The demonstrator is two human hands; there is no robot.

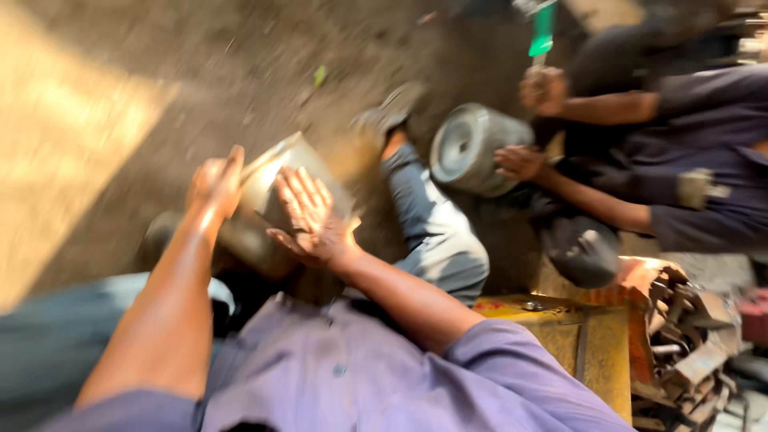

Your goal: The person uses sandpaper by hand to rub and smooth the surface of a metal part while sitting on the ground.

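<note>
Hands steady a grey metal housing: left hand grips its edge with fingers clamped, right hand presses flat, fingers apart.

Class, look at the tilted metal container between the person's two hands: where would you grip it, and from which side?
Probably by its two opposite walls, coming in from both sides. The metal container is wide, tilted and shows no handle, and the left hand and right hand already flank it. Motion blur hides any finer detail.

Below me lies a bare dirt floor, sunlit at my left, shadowed toward the right.
</note>
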